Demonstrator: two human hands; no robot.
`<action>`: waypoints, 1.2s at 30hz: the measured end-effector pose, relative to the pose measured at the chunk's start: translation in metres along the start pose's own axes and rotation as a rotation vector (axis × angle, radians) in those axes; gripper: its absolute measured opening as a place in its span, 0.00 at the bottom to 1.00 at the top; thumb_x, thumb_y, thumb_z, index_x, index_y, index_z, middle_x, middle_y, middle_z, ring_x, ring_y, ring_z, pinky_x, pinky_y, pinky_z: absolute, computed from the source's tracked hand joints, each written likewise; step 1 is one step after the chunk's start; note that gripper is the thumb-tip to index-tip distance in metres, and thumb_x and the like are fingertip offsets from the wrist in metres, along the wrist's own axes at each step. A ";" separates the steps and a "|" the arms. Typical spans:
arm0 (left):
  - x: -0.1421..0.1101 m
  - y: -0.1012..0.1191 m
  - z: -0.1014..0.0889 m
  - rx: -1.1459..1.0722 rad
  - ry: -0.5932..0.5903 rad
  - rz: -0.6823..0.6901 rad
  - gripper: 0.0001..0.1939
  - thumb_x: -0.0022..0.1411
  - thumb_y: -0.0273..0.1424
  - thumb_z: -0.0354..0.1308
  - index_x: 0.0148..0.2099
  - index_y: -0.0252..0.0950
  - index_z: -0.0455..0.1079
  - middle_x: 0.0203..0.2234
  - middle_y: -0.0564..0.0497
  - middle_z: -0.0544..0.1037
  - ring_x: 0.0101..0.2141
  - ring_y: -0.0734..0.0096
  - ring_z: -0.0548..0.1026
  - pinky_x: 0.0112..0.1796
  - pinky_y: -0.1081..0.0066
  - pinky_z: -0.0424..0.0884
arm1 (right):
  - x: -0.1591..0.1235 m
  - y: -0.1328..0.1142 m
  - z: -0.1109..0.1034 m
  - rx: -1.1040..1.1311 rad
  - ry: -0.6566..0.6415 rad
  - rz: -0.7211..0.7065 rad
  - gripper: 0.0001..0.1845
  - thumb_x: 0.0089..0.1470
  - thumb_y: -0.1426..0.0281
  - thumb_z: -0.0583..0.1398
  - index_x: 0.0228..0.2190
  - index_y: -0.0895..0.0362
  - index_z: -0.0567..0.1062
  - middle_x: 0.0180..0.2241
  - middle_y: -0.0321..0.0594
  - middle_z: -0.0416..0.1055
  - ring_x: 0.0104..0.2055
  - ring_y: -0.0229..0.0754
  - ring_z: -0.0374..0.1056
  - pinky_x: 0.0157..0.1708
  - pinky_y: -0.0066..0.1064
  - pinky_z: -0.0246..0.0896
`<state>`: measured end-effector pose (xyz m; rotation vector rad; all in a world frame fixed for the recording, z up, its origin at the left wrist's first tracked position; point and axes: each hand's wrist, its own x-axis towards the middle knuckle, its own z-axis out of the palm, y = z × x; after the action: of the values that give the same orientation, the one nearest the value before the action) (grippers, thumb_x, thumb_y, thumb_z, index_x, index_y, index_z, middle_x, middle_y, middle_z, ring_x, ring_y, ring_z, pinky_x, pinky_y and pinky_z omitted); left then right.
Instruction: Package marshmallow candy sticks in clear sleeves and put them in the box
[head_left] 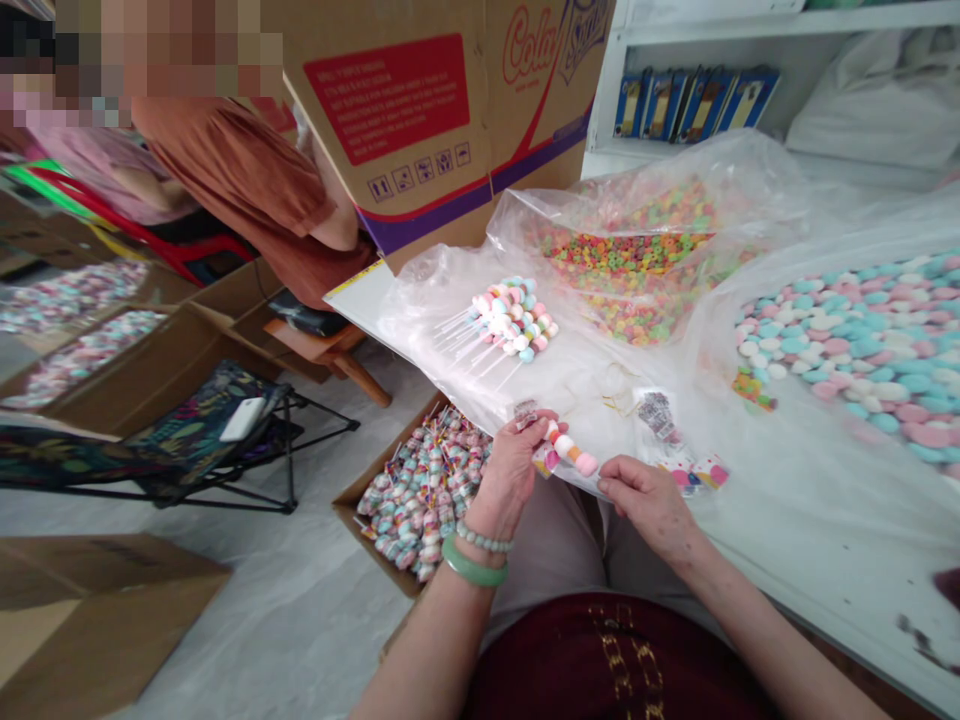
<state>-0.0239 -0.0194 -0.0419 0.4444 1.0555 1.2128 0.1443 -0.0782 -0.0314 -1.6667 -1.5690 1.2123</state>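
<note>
My left hand [514,465] grips the top of a marshmallow skewer [570,452] in a printed clear wrapper. My right hand [649,500] pinches the lower end of the same skewer at the table's front edge. Just beyond my hands, a row of bare marshmallow skewers [510,320] lies on a clear plastic sheet [585,380]. A small stack of printed wrappers [664,425] lies to the right of the held skewer.
Open bag of colourful ring candy [637,265] at the back; pastel marshmallows [862,345] piled at right. A floor box holds wrapped skewers [424,490]. Large cardboard box [442,110] behind. Another person in orange [247,180] sits at left. Folding chair with a phone [240,420].
</note>
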 end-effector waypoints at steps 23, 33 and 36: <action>0.008 -0.040 0.005 0.315 0.118 0.263 0.16 0.51 0.33 0.59 0.43 0.34 0.73 0.20 0.55 0.70 0.19 0.80 0.62 0.21 0.78 0.59 | 0.018 0.011 0.015 -0.059 0.096 -0.089 0.10 0.50 0.66 0.54 0.22 0.54 0.72 0.17 0.32 0.63 0.24 0.38 0.60 0.26 0.28 0.49; -0.001 -0.014 0.008 0.061 0.029 0.121 0.16 0.52 0.40 0.60 0.38 0.33 0.73 0.27 0.50 0.73 0.26 0.75 0.69 0.28 0.75 0.66 | 0.011 0.006 0.015 0.168 0.039 -0.044 0.10 0.50 0.66 0.54 0.21 0.55 0.69 0.14 0.29 0.59 0.20 0.35 0.56 0.23 0.26 0.49; -0.006 0.004 0.004 -0.112 -0.045 -0.025 0.18 0.55 0.40 0.59 0.44 0.35 0.71 0.31 0.47 0.74 0.28 0.70 0.72 0.31 0.69 0.69 | 0.005 0.004 0.015 0.283 -0.005 -0.009 0.10 0.51 0.65 0.55 0.23 0.56 0.69 0.15 0.29 0.59 0.18 0.33 0.53 0.20 0.25 0.47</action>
<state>-0.0226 -0.0220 -0.0340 0.3687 0.9467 1.2278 0.1326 -0.0771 -0.0427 -1.4734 -1.3346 1.3633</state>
